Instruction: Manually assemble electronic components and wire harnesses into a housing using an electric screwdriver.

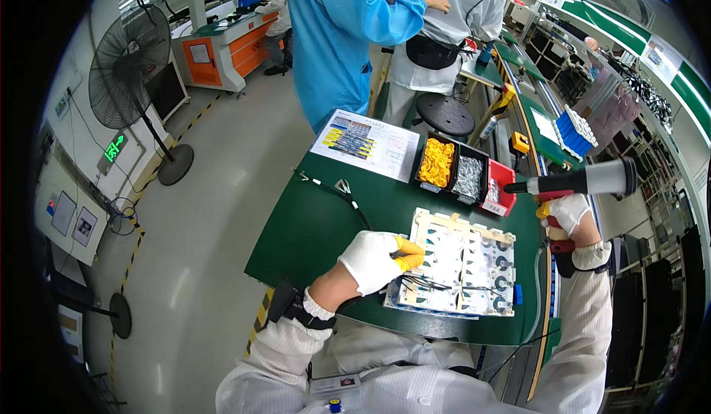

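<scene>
My left hand point(372, 260), in a white glove with yellow fingertips, is closed in a pinch at the left edge of a white and cream battery-module-like assembly point(444, 247). What sits between its fingertips is too small to make out. Thin black wires point(427, 283) lie across the assembly's near part, just beside those fingers. Out to the right, my right hand point(569, 212) wraps the red grip of a pistol-shaped tool point(585, 180) with a grey cylinder and black nose. The nose points left, held up past the assembly's far right corner.
Beyond the assembly stand bins of yellow parts point(436, 164), silver parts point(468, 176) and a red bin point(499, 189). A printed sheet point(366, 146) and a black cable point(337, 192) lie on the green table point(285, 244). Two people stand ahead near a stool point(445, 113).
</scene>
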Tool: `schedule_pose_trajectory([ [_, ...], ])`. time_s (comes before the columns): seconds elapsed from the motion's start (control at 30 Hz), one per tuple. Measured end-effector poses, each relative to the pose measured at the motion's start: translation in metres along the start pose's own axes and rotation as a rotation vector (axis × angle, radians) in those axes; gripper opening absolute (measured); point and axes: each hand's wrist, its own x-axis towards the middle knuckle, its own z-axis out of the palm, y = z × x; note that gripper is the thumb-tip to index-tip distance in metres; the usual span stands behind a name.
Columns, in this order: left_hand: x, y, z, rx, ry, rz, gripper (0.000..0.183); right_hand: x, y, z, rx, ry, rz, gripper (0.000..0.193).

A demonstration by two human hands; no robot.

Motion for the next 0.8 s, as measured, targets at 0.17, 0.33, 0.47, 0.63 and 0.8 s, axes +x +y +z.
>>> schedule_pose_trajectory([
  [0.17, -0.020, -0.090, -0.002, -0.013, 0.449, -0.521, 0.020, 0.004, 0.075, 0.052, 0.625, 0.416, 0.322, 0.020],
  [0.33, -0.024, -0.138, -0.006, -0.104, 0.476, -0.674, 0.025, -0.014, 0.136, 0.104, 0.919, 0.711, 0.082, 0.026],
  [0.47, -0.001, -0.151, -0.002, -0.739, 0.621, -0.729, 0.027, -0.031, 0.104, 0.100, 1.054, 0.551, 0.140, 0.020],
  [0.63, 0.039, -0.145, 0.000, -0.719, 0.609, -0.876, 0.022, -0.033, 0.113, 0.110, 0.977, 0.640, 0.109, 0.015],
  [0.8, 0.054, -0.124, 0.007, -0.424, 0.663, -0.921, 0.023, -0.065, 0.108, 0.134, 0.782, 0.834, 0.176, 0.029],
])
